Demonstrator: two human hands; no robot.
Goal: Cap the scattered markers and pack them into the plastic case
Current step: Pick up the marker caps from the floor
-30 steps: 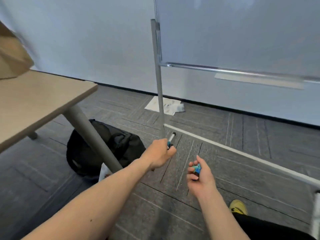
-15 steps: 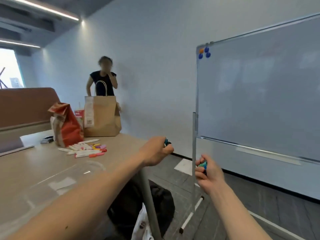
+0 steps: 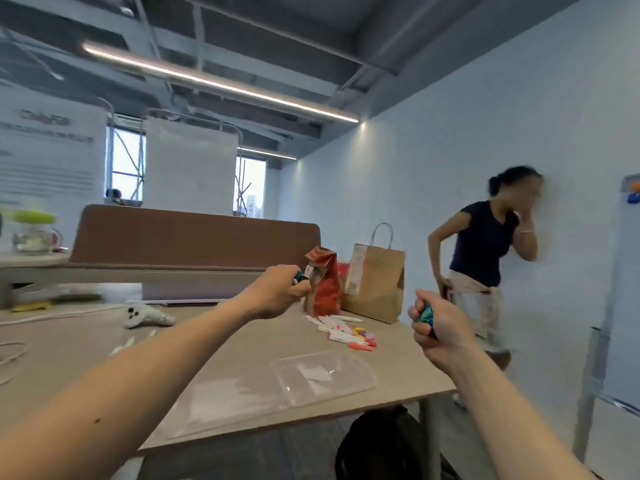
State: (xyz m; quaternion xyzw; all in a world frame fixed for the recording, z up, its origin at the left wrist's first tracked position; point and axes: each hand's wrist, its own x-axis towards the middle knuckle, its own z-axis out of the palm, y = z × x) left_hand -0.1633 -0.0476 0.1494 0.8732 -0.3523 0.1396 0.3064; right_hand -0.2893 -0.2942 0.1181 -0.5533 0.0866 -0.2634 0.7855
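My left hand [image 3: 278, 292] is raised over the table and grips a marker [image 3: 300, 277] whose teal end pokes out past my fingers. My right hand [image 3: 434, 329] is held near the table's right edge and clasps teal and blue caps [image 3: 426, 315]. A heap of white markers with pink, red and yellow caps [image 3: 346, 332] lies on the table beyond both hands. The clear plastic case [image 3: 277, 382] lies open and flat on the table's near side, below my hands.
A red paper bag [image 3: 323, 285] and a brown paper bag [image 3: 375, 285] stand behind the markers. A person [image 3: 485, 258] stands by the right wall. A whiteboard [image 3: 623, 292] is at far right, a black backpack [image 3: 381, 445] under the table, a white controller [image 3: 145, 317] at left.
The view has swung up from the floor to the table. Both hands rose with it, still holding the marker and caps, and now hover over the table near the case.
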